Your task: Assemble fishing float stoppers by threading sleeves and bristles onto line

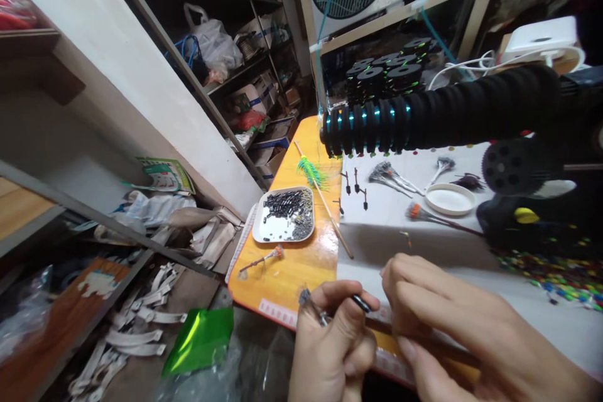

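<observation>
Orange table (301,267), left fingers (347,321) pinching small black piece (361,303), right fingers (417,292) curled, undersides hidden, cannot tell if gripping

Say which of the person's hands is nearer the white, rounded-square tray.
Left: in the picture, the left hand is below and right of the tray; the right hand is farther right.

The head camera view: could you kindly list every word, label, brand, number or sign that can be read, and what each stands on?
No text can be read for certain.
Green-and-white printed sheet: too small and blurred to read.
Pink strip along the edge of the orange table: marks too blurred to read.
Cardboard boxes at the back: no legible print.
</observation>
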A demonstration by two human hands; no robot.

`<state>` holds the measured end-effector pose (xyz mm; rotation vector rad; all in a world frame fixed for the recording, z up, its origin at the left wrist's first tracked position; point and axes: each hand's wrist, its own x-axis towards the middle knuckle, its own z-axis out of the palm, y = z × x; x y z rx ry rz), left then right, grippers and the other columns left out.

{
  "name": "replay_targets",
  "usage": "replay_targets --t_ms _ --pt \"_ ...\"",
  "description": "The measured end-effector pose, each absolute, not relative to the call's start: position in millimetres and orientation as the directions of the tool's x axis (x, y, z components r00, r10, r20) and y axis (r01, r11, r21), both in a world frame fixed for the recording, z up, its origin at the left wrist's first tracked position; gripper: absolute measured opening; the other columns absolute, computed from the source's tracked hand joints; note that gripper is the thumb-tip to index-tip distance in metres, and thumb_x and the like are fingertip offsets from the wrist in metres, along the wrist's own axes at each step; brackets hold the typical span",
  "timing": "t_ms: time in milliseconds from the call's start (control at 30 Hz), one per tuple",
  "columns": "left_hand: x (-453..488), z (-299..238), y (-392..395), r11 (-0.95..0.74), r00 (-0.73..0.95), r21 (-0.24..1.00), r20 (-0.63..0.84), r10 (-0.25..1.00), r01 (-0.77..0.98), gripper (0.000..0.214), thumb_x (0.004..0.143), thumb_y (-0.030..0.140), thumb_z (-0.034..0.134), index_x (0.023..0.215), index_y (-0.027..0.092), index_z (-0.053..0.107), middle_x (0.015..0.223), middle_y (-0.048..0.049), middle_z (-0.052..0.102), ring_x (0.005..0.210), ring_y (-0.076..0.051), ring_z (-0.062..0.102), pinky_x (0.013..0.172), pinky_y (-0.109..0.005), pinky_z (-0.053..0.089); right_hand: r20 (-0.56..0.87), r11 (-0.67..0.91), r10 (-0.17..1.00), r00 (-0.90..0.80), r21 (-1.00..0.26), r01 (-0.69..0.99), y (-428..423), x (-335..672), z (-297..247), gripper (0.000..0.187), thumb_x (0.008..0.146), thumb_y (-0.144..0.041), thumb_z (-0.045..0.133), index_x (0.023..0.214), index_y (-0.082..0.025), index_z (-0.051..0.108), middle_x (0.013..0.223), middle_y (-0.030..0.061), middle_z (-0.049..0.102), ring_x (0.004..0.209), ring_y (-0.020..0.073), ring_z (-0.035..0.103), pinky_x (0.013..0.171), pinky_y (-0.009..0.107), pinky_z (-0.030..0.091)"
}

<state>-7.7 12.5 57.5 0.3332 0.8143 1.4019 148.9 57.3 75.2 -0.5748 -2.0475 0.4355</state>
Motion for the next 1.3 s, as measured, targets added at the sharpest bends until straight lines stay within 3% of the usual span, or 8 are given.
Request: replay_targets --t_ms 200,467,600,800,1100,1167,1233,1300 --pt "-6.0 58.1 11.8 0.174 -0.048 0.649 -0.309 0.950 -0.740 0.025 0.062 0.033 0.102 0.077 0.022 0.086 0.075 -0.0053 0.079 0.038 0.007 0.029 0.040 -0.011 0.016 0.696 0.832 0.550 -0.461 -0.503 0.233 55.7 148.7 75.4 0.026 0.080 -0.002 0.051 0.081 -0.028 0.044 0.069 -0.0005 0.058 0.065 0.0200 0.064 0.055 0.028 0.052" --pt "-5.2 58.6 12.1 0.163 -0.074 0.647 -0.323 0.944 -0.745 0.027 0.060 0.032 0.103 0.077 0.021 0.085 0.074 -0.0051 0.079 0.037 0.007 0.030 0.040 -0.010 0.016 0.675 0.804 0.585 -0.449 -0.556 0.211 55.0 146.3 71.3 0.026 0.081 -0.001 0.050 0.080 -0.026 0.044 0.076 0.0007 0.060 0.071 0.0178 0.065 0.056 0.024 0.050" --pt "-5.0 58.5 12.4 0.160 -0.078 0.648 -0.323 0.943 -0.745 0.027 0.060 0.031 0.103 0.077 0.020 0.085 0.074 -0.0049 0.079 0.037 0.006 0.029 0.040 -0.011 0.016 0.677 0.788 0.612 -0.408 -0.564 0.247 53.5 142.9 73.6 0.026 0.082 -0.001 0.047 0.080 -0.027 0.041 0.073 0.0003 0.056 0.067 0.0191 0.062 0.058 0.027 0.050" --pt "-4.1 57.4 12.1 0.162 -0.078 0.642 -0.327 0.942 -0.749 0.028 0.059 0.032 0.103 0.077 0.020 0.085 0.073 -0.0053 0.079 0.038 0.006 0.028 0.040 -0.011 0.016 0.693 0.823 0.555 -0.459 -0.536 0.186 56.5 147.0 73.7 0.028 0.080 -0.001 0.048 0.082 -0.027 0.038 0.073 0.0000 0.056 0.066 0.0185 0.061 0.055 0.027 0.048" --pt "-2.8 55.5 11.4 0.108 -0.107 0.706 -0.254 0.961 -0.700 0.024 0.064 0.034 0.101 0.077 0.021 0.085 0.073 -0.0057 0.078 0.039 0.005 0.028 0.041 -0.012 0.017 0.546 0.755 0.625 -0.558 -0.605 0.253 54.1 149.7 63.3 0.022 0.097 -0.008 0.047 0.083 -0.025 0.043 0.079 -0.0002 0.056 0.069 0.0143 0.060 0.058 0.026 0.045" --pt "-4.2 55.8 12.2 0.060 -0.146 0.749 -0.207 0.967 -0.660 0.024 0.065 0.036 0.100 0.075 0.022 0.084 0.072 -0.0021 0.073 0.039 0.005 0.027 0.041 -0.012 0.018 0.574 0.779 0.595 -0.562 -0.585 0.226 57.7 150.4 64.2 0.019 0.101 -0.009 0.049 0.090 -0.025 0.050 0.084 0.0009 0.061 0.073 0.0153 0.062 0.064 0.027 0.049" --pt "-7.0 57.4 13.2 -0.002 -0.206 0.807 -0.149 0.967 -0.591 0.023 0.066 0.036 0.100 0.072 0.021 0.083 0.074 0.0017 0.066 0.041 0.005 0.028 0.041 -0.013 0.019 0.622 0.826 0.538 -0.570 -0.525 0.206 62.0 152.1 64.7 0.013 0.104 -0.014 0.053 0.100 -0.026 0.059 0.088 -0.0001 0.067 0.078 0.0158 0.066 0.082 0.032 0.053" --pt "-10.5 60.1 14.0 -0.054 -0.250 0.867 -0.082 0.965 -0.495 0.023 0.065 0.037 0.100 0.069 0.022 0.083 0.074 0.0030 0.061 0.043 0.003 0.032 0.042 -0.014 0.024 0.654 0.851 0.513 -0.556 -0.471 0.231 65.5 154.3 64.4 0.007 0.105 -0.025 0.060 0.107 -0.028 0.064 0.089 -0.0030 0.070 0.081 0.0154 0.069 0.103 0.038 0.047"
